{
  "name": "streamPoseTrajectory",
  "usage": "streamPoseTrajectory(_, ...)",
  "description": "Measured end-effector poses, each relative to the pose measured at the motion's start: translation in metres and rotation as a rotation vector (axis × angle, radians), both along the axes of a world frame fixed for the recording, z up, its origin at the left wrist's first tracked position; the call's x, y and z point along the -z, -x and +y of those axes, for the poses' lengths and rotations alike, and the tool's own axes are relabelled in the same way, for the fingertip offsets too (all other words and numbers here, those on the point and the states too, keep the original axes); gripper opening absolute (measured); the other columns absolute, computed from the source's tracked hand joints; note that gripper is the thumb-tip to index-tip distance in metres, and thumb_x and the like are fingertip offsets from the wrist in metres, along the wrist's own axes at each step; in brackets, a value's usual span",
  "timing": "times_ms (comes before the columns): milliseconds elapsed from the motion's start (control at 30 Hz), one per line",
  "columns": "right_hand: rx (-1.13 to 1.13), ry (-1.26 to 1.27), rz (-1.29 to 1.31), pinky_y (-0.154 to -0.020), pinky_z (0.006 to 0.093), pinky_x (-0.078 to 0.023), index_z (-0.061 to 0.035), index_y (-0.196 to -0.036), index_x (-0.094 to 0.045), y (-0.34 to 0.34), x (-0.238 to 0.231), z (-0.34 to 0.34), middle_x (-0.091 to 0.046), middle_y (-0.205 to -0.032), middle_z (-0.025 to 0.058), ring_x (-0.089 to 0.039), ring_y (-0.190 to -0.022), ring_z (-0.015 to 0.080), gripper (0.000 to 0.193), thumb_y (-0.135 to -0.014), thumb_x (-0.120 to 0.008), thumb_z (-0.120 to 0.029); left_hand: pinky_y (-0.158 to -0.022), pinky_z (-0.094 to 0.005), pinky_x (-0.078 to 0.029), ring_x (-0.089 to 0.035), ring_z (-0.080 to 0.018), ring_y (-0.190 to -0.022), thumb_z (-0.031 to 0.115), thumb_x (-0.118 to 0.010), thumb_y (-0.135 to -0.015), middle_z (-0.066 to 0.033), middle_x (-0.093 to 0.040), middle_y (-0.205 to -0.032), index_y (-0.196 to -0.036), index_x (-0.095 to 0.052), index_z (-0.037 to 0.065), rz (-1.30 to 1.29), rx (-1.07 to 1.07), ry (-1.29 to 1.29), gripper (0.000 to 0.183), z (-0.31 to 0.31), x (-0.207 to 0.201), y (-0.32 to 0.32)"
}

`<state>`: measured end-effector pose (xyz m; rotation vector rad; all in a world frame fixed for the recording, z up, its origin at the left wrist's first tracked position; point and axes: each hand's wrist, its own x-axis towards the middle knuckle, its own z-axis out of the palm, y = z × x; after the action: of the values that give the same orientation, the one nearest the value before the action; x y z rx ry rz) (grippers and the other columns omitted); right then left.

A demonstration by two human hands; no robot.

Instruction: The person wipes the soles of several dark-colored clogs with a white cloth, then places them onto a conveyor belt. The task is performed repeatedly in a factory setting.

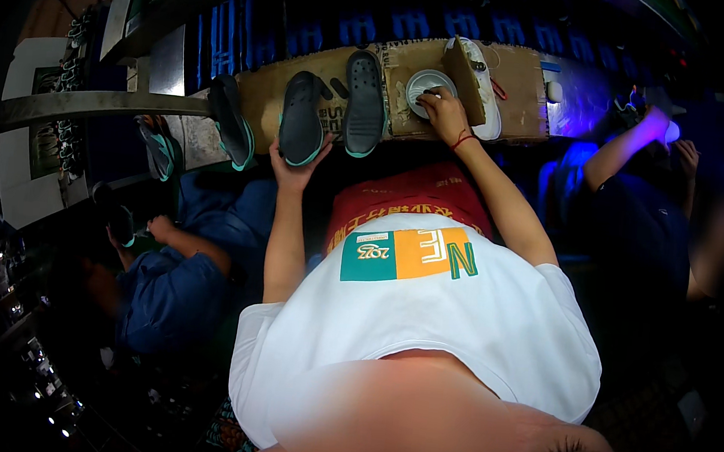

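Note:
A dark grey shoe sole [302, 117] with a teal edge lies lengthwise on the cardboard-covered bench. My left hand [299, 162] grips its near, rounded end, with the thumb on one side and fingers on the other. Just right of it lies a matching sole [364, 101], dotted with small holes, which neither hand touches. Over a small white bowl [430, 83], my right hand [446, 115] has its fingertips pinched together and dipped inside the rim. Whatever those fingers hold, if anything, is too small to make out.
Cardboard [521, 85] covers the bench; an upright cardboard piece [464, 78] and a white tray [486, 108] stand beside the bowl. More soles [231, 124] lie left, near a metal bar [105, 109]. Co-workers sit at left [171, 295] and right [630, 215].

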<state>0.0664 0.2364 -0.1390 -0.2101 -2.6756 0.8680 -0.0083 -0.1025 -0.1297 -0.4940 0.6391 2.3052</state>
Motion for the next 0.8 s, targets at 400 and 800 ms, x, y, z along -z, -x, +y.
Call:
streamPoseTrajectory(400, 0.006, 0.066, -0.082, -0.074, 0.0415, -0.049, -0.0093, -0.090, -0.071, -0.004, -0.022, 0.007, -0.063, -0.096, 0.0143, -0.061, -0.084, 0.0344, 0.012, -0.082, -0.063, -0.012, -0.099, -0.0378, -0.039, -0.049, -0.0240, -0.115, 0.023, -0.068, -0.083, -0.0093, -0.044, -0.128, -0.140, -0.025, 0.006, 0.640, 0.184, 0.337, 0.073, 0.053, -0.059, -0.001)
streamPoseTrajectory(800, -0.301, 0.364, 0.181, -0.073, 0.0272, -0.049, -0.0043, -0.095, -0.070, -0.014, -0.138, -0.009, -0.061, -0.097, 0.0097, -0.063, -0.083, 0.0217, 0.014, -0.082, -0.065, -0.004, -0.110, -0.0387, -0.026, -0.036, -0.0279, -0.131, 0.016, -0.082, -0.062, -0.0136, -0.039, -0.140, -0.134, -0.038, 0.003, 1.632, 0.389, 0.822, 0.085, 0.093, -0.140, -0.011)
